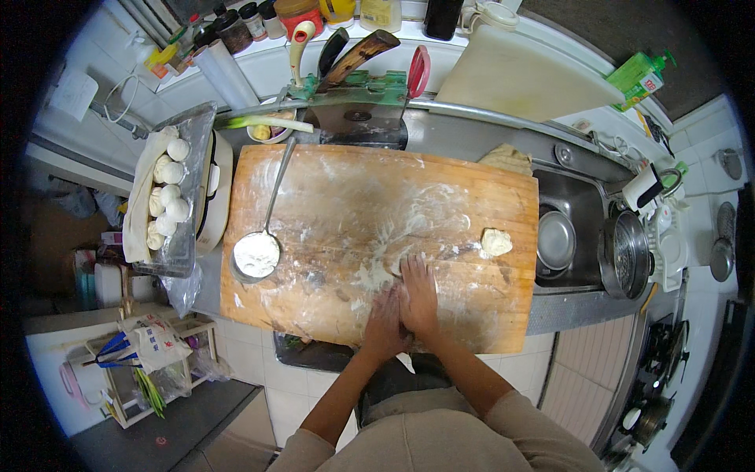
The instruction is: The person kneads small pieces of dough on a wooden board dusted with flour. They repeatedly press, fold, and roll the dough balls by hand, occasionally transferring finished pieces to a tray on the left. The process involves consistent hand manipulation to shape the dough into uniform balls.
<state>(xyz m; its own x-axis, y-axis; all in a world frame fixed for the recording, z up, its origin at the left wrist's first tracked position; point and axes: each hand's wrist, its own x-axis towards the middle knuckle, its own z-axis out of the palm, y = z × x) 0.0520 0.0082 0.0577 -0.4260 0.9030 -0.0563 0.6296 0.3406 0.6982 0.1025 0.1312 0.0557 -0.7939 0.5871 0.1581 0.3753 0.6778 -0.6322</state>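
Observation:
Both my hands are together near the front edge of a floured wooden board [354, 177]. My left hand [383, 321] lies close against my right hand [417, 292], whose fingers stretch forward over the board. What is under or between the palms is hidden. White flour [377, 274] is smeared just ahead of my fingertips. A lump of dough [496, 242] sits apart on the board's right side. On the left side, a bowl of flour [256, 255] has a long-handled metal spoon or ladle [279, 183] at it.
A tray [187, 242] at left bears several white dough balls [174, 173] and a long dough strip [141, 200]. Behind the board stand a knife rack [363, 118] and a scallion [274, 123] across a small bowl. A sink [584, 183] holding a metal bowl [556, 241] is at right.

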